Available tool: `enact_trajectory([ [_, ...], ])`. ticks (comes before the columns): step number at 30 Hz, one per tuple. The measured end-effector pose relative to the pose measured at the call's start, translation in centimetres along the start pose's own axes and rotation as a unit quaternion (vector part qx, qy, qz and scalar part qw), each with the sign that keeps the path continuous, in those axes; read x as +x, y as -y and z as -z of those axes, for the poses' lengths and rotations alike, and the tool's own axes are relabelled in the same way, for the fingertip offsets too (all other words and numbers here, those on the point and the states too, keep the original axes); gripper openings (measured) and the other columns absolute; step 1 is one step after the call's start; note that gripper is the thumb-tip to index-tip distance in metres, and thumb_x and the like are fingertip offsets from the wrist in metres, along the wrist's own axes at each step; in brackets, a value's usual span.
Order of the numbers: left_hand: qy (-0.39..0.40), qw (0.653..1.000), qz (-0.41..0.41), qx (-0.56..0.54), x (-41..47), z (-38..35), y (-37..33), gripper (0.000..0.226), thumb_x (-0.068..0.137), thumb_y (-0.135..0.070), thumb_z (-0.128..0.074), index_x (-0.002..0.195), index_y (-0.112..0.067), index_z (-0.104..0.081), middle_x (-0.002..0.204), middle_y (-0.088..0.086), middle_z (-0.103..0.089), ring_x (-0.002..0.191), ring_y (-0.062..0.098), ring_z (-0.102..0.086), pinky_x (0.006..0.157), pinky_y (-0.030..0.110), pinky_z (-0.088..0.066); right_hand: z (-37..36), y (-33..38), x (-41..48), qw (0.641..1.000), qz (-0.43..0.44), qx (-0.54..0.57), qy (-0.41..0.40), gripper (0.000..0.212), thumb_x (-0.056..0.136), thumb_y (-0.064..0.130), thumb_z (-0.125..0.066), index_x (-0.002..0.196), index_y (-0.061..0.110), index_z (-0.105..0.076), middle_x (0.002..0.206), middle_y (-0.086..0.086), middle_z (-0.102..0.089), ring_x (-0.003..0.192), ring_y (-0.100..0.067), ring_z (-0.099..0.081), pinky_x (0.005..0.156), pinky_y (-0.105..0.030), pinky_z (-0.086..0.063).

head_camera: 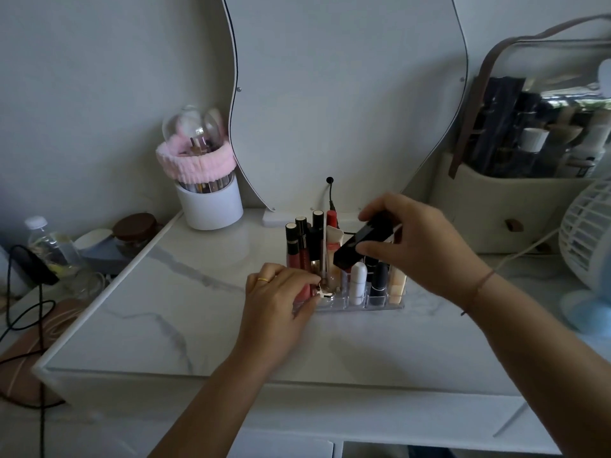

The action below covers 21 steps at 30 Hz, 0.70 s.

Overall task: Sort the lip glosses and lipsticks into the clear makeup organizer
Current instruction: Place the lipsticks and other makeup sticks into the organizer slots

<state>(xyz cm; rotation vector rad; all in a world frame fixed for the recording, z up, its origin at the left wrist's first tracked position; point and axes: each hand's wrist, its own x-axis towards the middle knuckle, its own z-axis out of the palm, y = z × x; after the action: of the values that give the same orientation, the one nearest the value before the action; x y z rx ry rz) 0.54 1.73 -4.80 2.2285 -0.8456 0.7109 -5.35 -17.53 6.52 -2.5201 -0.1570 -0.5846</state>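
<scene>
**A:** The right hand (426, 246) pinches a glossy black square-sided lipstick tube (363, 244) between thumb and fingers. The tube is tilted, its lower end just above the clear acrylic makeup organizer (383, 304).

**B:** And the left hand (277, 302)?

**A:** It wears a gold ring (263, 280), and its fingers curl against the organizer's front left corner. Whether they grip the tray or a piece inside it cannot be told, because the knuckles cover that corner.

**B:** What stands in the organizer?

**A:** Tall black-capped lip gloss tubes (292, 249) stand upright at the back left. A matte white round-tipped lipstick (358, 282) and a black bullet-shaped lipstick (378, 282) stand side by side in the front cells.

**B:** Surroundings?

**A:** The organizer sits on a smooth white marble-veined tabletop (165, 292) before a wavy-edged mirror (347, 94). A white cylindrical brush holder (211, 209), wrapped in a fluffy pink headband (198, 160), stands back left, and a white slatted fan (588, 233) stands at right. The right hand and tube hide the rear right cells.
</scene>
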Motion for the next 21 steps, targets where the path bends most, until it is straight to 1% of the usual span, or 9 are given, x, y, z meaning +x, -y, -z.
enact_trajectory([
  [3, -0.021, 1.000, 0.004, 0.004, 0.0, 0.2, 0.1, 0.019, 0.072, -0.020, -0.073, 0.091, -0.021, -0.071, 0.091, -0.009, -0.070, 0.093, 0.011, -0.049, 0.073, 0.028, -0.029, -1.2, 0.0, 0.4, 1.000, 0.003, -0.001, 0.012, 0.035, 0.073, 0.025, -0.073, 0.102, 0.023, -0.053, 0.091, 0.011, -0.061, 0.075, -0.002, -0.058, 0.070, -0.011, -0.049],
  [5, -0.023, 1.000, 0.010, 0.012, 0.0, 0.2, 0.1, 0.017, 0.074, -0.023, -0.069, 0.091, -0.021, -0.070, 0.090, -0.008, -0.070, 0.092, 0.014, -0.051, 0.072, 0.028, -0.029, -1.9, 0.1, 0.8, 1.000, 0.012, -0.012, 0.017, 0.035, 0.075, 0.023, -0.072, 0.106, 0.021, -0.055, 0.096, 0.005, -0.067, 0.080, -0.007, -0.060, 0.078, -0.021, -0.053],
  [7, -0.027, 0.999, 0.022, 0.018, 0.0, 0.3, 0.2, 0.016, 0.074, -0.023, -0.068, 0.090, -0.020, -0.070, 0.088, -0.007, -0.069, 0.087, 0.019, -0.055, 0.071, 0.027, -0.028, -2.4, 0.4, 1.1, 0.999, 0.029, -0.026, 0.020, 0.034, 0.079, 0.021, -0.068, 0.110, 0.021, -0.056, 0.100, 0.001, -0.069, 0.083, -0.012, -0.062, 0.081, -0.029, -0.054],
  [10, -0.031, 0.998, 0.047, 0.023, 0.1, 0.2, 0.4, 0.012, 0.076, -0.021, -0.069, 0.088, -0.018, -0.071, 0.079, -0.002, -0.065, 0.079, 0.025, -0.056, 0.070, 0.030, -0.034, -3.0, 0.9, 1.6, 0.997, 0.063, -0.045, 0.023, 0.036, 0.080, 0.019, -0.067, 0.115, 0.020, -0.058, 0.105, 0.000, -0.067, 0.086, -0.015, -0.061, 0.082, -0.032, -0.052],
  [12, -0.017, 0.998, 0.052, 0.028, 0.1, 0.2, 0.5, 0.011, 0.077, -0.018, -0.071, 0.088, -0.016, -0.072, 0.075, 0.001, -0.062, 0.074, 0.026, -0.056, 0.069, 0.032, -0.039, -3.4, 1.3, 1.8, 0.995, 0.080, -0.054, 0.020, 0.036, 0.080, 0.018, -0.067, 0.114, 0.019, -0.059, 0.107, -0.002, -0.065, 0.088, -0.018, -0.061, 0.081, -0.033, -0.052],
  [16, 0.020, 0.998, 0.048, 0.035, 0.2, 0.0, 0.5, 0.017, 0.079, -0.022, -0.069, 0.093, -0.016, -0.075, 0.073, 0.005, -0.060, 0.071, 0.029, -0.056, 0.067, 0.037, -0.045, -4.2, 1.9, 2.2, 0.992, 0.081, -0.094, 0.017, 0.037, 0.079, 0.018, -0.067, 0.112, 0.018, -0.051, 0.104, -0.004, -0.064, 0.088, -0.022, -0.059, 0.075, -0.036, -0.050],
  [18, 0.030, 0.998, 0.043, 0.040, 0.3, 0.0, 0.5, 0.018, 0.078, -0.022, -0.070, 0.095, -0.017, -0.075, 0.072, 0.006, -0.057, 0.069, 0.029, -0.056, 0.066, 0.037, -0.046, -4.5, 2.1, 2.6, 0.991, 0.084, -0.104, 0.024, 0.034, 0.079, 0.017, -0.067, 0.109, 0.017, -0.050, 0.102, -0.005, -0.064, 0.089, -0.024, -0.059, 0.075, -0.038, -0.051],
  [21, 0.033, 0.998, 0.038, 0.036, 0.3, 0.0, 0.5, 0.017, 0.078, -0.023, -0.071, 0.095, -0.020, -0.076, 0.070, 0.005, -0.053, 0.068, 0.028, -0.054, 0.064, 0.036, -0.045, -4.7, 2.0, 3.3, 0.990, 0.084, -0.105, 0.043, 0.030, 0.079, 0.014, -0.066, 0.107, 0.015, -0.054, 0.103, -0.004, -0.063, 0.090, -0.024, -0.059, 0.078, -0.040, -0.051],
])
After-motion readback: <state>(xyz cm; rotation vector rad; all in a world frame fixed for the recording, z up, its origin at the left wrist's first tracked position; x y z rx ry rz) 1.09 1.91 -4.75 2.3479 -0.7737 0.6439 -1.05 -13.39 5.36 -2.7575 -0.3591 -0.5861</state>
